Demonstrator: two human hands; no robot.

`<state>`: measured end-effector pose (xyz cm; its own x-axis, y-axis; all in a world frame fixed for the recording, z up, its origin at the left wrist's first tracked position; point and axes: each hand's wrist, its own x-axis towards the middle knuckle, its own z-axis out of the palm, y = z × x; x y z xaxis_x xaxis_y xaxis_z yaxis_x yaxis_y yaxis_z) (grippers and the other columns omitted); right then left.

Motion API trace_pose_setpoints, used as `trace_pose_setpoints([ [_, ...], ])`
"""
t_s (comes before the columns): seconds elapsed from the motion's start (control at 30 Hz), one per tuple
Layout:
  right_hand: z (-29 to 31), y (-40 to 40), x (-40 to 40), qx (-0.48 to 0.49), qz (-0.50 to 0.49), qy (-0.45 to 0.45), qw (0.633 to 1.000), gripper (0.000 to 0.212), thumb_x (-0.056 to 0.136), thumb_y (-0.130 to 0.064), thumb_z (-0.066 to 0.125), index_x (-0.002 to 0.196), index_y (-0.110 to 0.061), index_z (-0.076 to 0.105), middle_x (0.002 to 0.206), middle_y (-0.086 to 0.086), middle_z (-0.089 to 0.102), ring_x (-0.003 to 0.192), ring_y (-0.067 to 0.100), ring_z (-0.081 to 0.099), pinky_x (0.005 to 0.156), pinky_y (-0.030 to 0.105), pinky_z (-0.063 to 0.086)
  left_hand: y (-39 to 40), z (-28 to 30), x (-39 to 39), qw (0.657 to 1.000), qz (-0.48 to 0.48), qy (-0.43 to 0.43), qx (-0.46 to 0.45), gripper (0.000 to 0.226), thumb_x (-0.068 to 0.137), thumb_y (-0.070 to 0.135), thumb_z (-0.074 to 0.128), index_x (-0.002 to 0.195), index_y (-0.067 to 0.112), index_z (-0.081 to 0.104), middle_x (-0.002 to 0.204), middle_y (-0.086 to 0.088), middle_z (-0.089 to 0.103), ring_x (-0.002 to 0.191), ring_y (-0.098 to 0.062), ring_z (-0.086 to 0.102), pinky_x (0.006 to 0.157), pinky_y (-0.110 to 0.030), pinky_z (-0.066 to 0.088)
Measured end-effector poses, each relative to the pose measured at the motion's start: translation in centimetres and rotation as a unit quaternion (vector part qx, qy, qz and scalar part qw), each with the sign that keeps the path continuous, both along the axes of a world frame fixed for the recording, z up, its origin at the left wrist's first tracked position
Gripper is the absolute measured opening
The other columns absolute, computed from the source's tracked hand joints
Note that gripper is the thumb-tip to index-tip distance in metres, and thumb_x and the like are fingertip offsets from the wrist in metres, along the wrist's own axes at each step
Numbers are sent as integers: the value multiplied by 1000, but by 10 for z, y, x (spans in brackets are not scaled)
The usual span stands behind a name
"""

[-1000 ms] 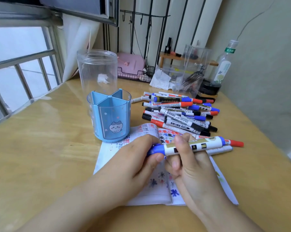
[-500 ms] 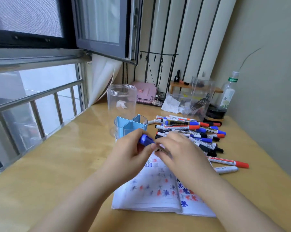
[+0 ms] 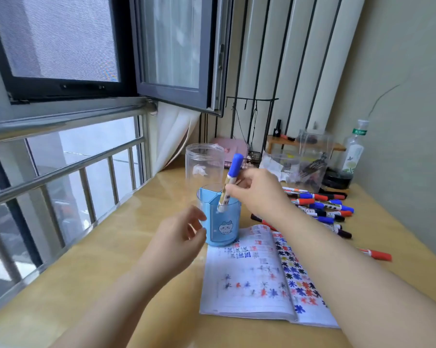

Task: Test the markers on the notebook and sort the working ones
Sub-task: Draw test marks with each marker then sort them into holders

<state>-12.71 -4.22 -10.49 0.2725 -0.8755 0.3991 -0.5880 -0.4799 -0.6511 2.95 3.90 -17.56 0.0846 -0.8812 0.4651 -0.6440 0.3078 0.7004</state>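
Note:
My right hand pinches a blue-capped marker, held nearly upright with its lower end inside the blue divided pen holder. Just left of the holder hovers my left hand, fingers loosely curled and holding nothing. The open notebook, covered in blue, red and black scribbles, lies in front of the holder. A pile of markers with blue, red and black caps lies to the right, behind my right arm.
A tall clear plastic jar stands right behind the holder. One red-capped marker lies alone at the right. Clear boxes, a bottle and a wire rack stand at the back. Window rails run along the wooden table's left edge.
Both hands held the blue marker over the notebook; the left hand has let go. The right hand has lifted it and lowered its end into the holder. The view tilted up.

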Motion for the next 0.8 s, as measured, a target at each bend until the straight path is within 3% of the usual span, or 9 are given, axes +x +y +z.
trace_pose_setpoints([
  [0.1,-17,-4,7,54,4,58,997,24,87,-31,63,65,-22,58,57,-9,46,52,6,40,49,19,31,2,-6,-1,1000,-4,-12,27,23,85,13,57,81,35,50,71,10,56,65,-5,53,65,-30,48],
  [0.23,-31,-8,6,61,5,97,993,25,92,-34,57,85,-13,69,58,-7,41,59,11,42,73,29,41,1,-6,-8,998,-13,-37,38,20,85,17,57,80,34,49,71,11,56,64,-4,53,64,-26,46],
  [0.37,-29,-7,-22,34,1,47,998,16,91,-29,58,101,-22,69,58,-11,40,53,1,39,49,12,31,-4,-3,-21,998,-23,-57,30,9,87,19,56,89,28,54,74,12,56,65,-1,53,60,-15,41],
  [0.57,-50,-12,-108,50,-93,59,993,17,92,-23,58,108,-20,64,69,-6,46,55,7,43,45,12,32,-28,0,-63,995,-57,-79,8,6,86,18,56,92,19,58,70,13,54,65,-3,51,63,-20,42],
  [0.7,-70,-18,-154,56,-161,149,974,26,92,-19,57,117,-14,61,86,-3,56,67,11,50,57,21,37,-45,0,-98,992,-93,-82,0,6,88,20,55,93,22,56,71,17,52,65,1,51,58,-12,37],
  [0.8,-78,-23,-173,47,-193,192,961,33,93,-20,57,125,-15,57,119,2,56,102,17,55,80,22,38,-55,-5,-118,992,-106,-73,6,6,88,20,54,90,25,53,76,15,54,68,-1,52,61,-20,39],
])
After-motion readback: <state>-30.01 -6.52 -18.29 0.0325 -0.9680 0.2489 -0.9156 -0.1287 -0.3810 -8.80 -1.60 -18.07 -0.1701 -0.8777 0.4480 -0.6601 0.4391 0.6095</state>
